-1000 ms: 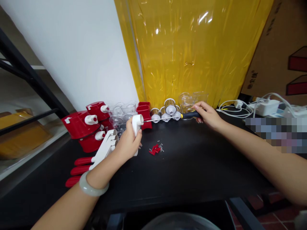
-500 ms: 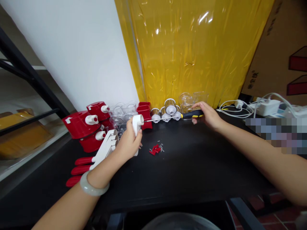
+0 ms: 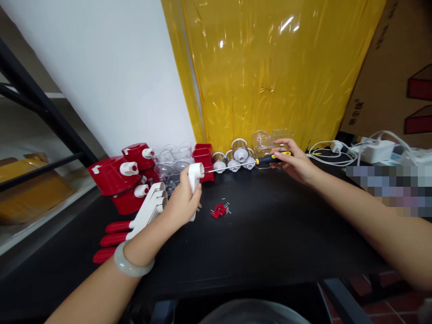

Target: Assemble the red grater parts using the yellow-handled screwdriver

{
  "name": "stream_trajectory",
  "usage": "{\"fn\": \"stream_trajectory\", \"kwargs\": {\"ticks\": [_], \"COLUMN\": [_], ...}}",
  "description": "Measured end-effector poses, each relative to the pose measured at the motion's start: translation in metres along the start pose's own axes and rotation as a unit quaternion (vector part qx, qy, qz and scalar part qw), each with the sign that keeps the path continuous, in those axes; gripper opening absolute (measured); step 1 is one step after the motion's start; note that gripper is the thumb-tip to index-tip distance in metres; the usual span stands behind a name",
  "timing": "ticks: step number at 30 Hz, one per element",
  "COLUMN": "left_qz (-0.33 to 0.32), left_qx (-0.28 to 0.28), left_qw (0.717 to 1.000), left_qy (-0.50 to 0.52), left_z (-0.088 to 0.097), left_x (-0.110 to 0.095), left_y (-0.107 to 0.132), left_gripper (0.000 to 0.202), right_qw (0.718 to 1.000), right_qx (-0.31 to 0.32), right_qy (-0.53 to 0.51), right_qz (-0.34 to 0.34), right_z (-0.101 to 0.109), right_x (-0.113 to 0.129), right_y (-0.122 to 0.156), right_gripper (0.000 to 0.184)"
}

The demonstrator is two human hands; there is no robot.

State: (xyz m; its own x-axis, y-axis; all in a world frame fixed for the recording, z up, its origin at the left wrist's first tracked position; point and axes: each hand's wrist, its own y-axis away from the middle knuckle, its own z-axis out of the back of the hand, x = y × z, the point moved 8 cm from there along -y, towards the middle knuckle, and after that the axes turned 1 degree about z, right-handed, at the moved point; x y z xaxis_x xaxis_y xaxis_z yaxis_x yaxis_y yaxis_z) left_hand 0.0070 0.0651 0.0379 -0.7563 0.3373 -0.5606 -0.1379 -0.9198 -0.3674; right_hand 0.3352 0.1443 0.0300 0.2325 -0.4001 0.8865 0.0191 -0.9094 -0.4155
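Note:
My left hand (image 3: 182, 203) is closed round a white plastic handle part (image 3: 195, 173), holding it upright above the black table (image 3: 270, 234). My right hand (image 3: 294, 160) grips the black-and-yellow handle of a screwdriver (image 3: 266, 160). Its thin metal shaft runs left, and the tip meets the round head of the white part. A jade-coloured bangle (image 3: 130, 266) sits on my left wrist. Small red clips and tiny screws (image 3: 220, 209) lie on the table just right of my left hand.
Red housings with white knobs (image 3: 116, 177), several red-and-white handles (image 3: 135, 220), clear cups (image 3: 172, 157), a red box (image 3: 203, 159) and metal drum pieces (image 3: 236, 155) line the back. Yellow plastic sheet (image 3: 270, 67) hangs behind. White cables and a charger (image 3: 367, 150) lie right, under a cardboard box (image 3: 398, 76).
My right hand has turned on the screwdriver handle, fingers shifting from over the top to a fingertip grip. The white part and left hand moved slightly right.

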Motion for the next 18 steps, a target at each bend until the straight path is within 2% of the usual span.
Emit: {"fn": "stream_trajectory", "kwargs": {"ticks": [2, 6, 8, 11, 15, 18], "left_qz": [-0.001, 0.008, 0.009, -0.002, -0.018, -0.018], "left_qx": [-0.002, -0.008, -0.009, -0.012, -0.011, -0.010], "left_qw": [1.000, 1.000, 1.000, 1.000, 1.000, 1.000], "left_qy": [0.006, 0.013, 0.013, 0.019, 0.013, 0.006], "left_z": [0.000, 0.003, 0.004, 0.005, 0.004, 0.004], "left_x": [0.001, 0.005, 0.006, 0.004, 0.001, 0.000], "left_y": [0.000, -0.001, -0.002, -0.001, -0.001, 0.000], "left_gripper": [0.062, 0.063, 0.063, 0.061, 0.061, 0.060], "right_qw": [0.999, 0.988, 0.986, 0.996, 0.999, 0.999], "right_qx": [-0.004, 0.021, 0.024, 0.006, 0.006, 0.009], "right_qy": [0.041, 0.154, 0.167, 0.094, -0.026, -0.039], "right_qz": [0.007, 0.011, 0.012, 0.000, -0.020, -0.013], "right_z": [0.003, 0.004, 0.003, 0.002, -0.004, -0.004], "right_x": [-0.002, -0.008, -0.008, -0.004, 0.001, 0.002], "right_y": [-0.002, -0.005, -0.004, -0.002, 0.003, 0.003], "right_gripper": [0.043, 0.044, 0.038, 0.034, 0.050, 0.052]}}
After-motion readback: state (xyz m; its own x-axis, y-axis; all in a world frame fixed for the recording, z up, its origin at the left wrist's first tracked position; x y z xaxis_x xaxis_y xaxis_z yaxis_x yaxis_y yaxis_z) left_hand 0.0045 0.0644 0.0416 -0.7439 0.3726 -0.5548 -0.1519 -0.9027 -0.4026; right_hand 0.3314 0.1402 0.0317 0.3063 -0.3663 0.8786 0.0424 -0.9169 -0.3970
